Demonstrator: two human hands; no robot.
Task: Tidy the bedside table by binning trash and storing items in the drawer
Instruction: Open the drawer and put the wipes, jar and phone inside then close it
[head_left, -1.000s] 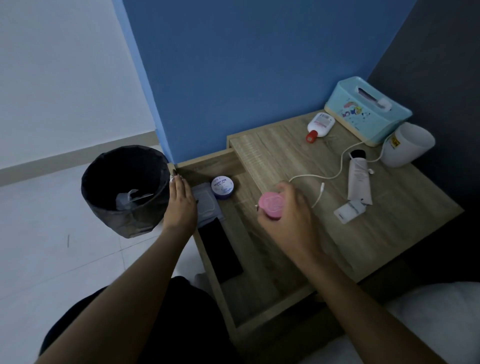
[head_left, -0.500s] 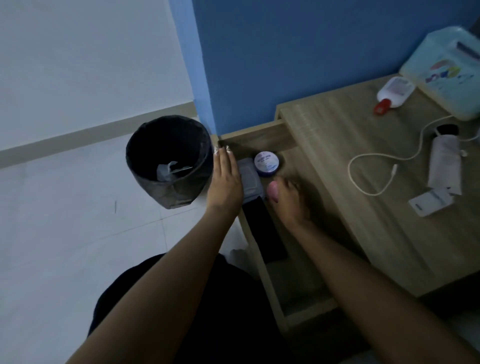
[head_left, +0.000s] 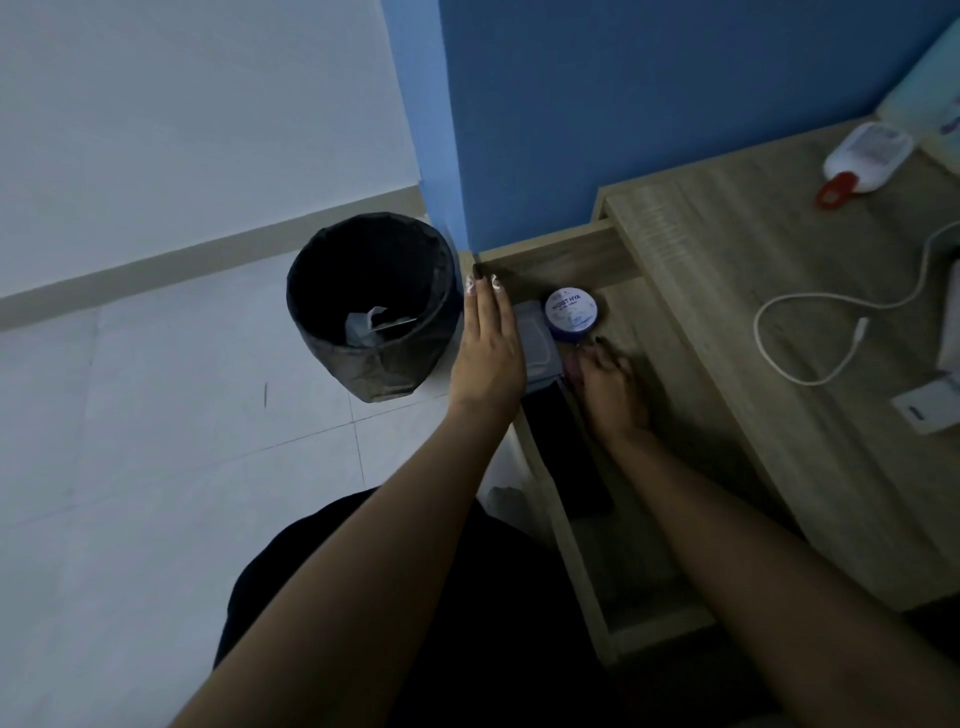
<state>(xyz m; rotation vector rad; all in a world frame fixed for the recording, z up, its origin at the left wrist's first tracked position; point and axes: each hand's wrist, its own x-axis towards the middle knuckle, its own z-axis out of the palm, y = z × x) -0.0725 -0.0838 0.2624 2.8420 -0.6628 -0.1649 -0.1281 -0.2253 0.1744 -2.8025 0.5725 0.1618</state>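
Drawer (head_left: 558, 262) open beside the table (head_left: 779, 322); right hand (head_left: 605, 384) lowers a pink jar (head_left: 573, 367) inside.

Fingers curl around the jar, which is mostly hidden just below a blue tin (head_left: 571, 314). Left hand (head_left: 488, 353) lies flat, fingers together, on the drawer's edge. Best to seat the jar fully before letting go.

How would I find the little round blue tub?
Look in the open wooden drawer beside the black bin. At its far end, near the blue wall, sits the tub. It is the only round thing there, with a white lid and blue writing.
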